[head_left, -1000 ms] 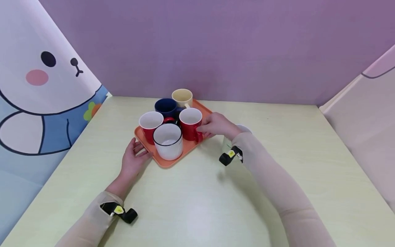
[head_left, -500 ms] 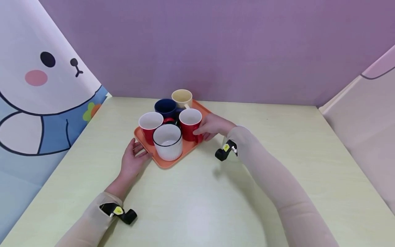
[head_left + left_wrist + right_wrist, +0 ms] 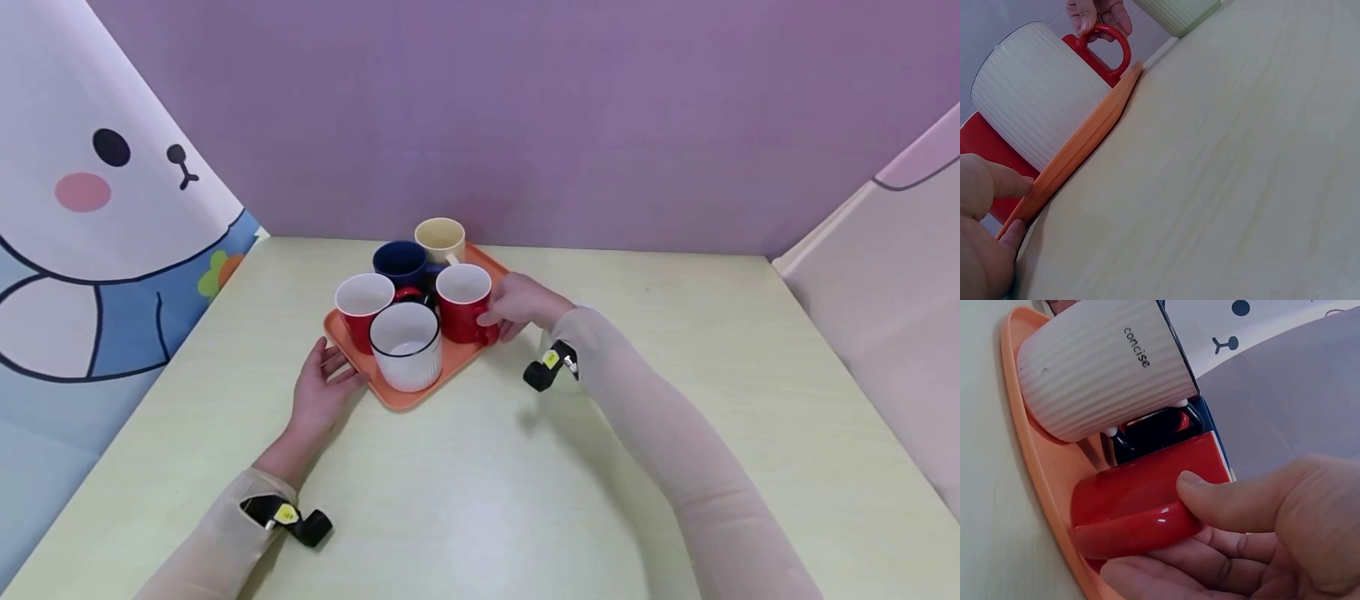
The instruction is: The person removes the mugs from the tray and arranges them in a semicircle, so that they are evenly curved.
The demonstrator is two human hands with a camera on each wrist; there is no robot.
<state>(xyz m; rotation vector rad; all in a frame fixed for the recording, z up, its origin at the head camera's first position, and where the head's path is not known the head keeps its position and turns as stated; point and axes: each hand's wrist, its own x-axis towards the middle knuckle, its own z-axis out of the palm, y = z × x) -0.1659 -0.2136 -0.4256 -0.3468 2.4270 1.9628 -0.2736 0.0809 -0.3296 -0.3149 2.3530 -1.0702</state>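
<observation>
An orange tray (image 3: 457, 360) carries several mugs. My right hand (image 3: 522, 302) pinches the handle of the red mug (image 3: 459, 321) on its right side; in the right wrist view, the thumb presses this red mug (image 3: 1141, 494) while fingers curl beneath. My left hand (image 3: 324, 392) holds the tray's near left rim; in the left wrist view, digits lie on either side of the tray rim (image 3: 1079, 150). Beside the gripped mug stand a white ribbed mug (image 3: 408, 362) with a dark rim, another red mug (image 3: 358, 321), a navy mug (image 3: 401, 262) and a cream mug (image 3: 441, 237).
A pale green ribbed cup (image 3: 1182, 12) stands on the table right of the tray, mostly hidden behind the right wrist in the head view. The light wooden table (image 3: 465, 500) meets a purple backdrop (image 3: 525, 125) behind the tray. A printed cartoon sheet (image 3: 75, 267) borders the left.
My right wrist has shifted slightly left and now covers more of the green cup. The right thumb has slid a little along the red mug's handle. Left hand and tray stay nearly still.
</observation>
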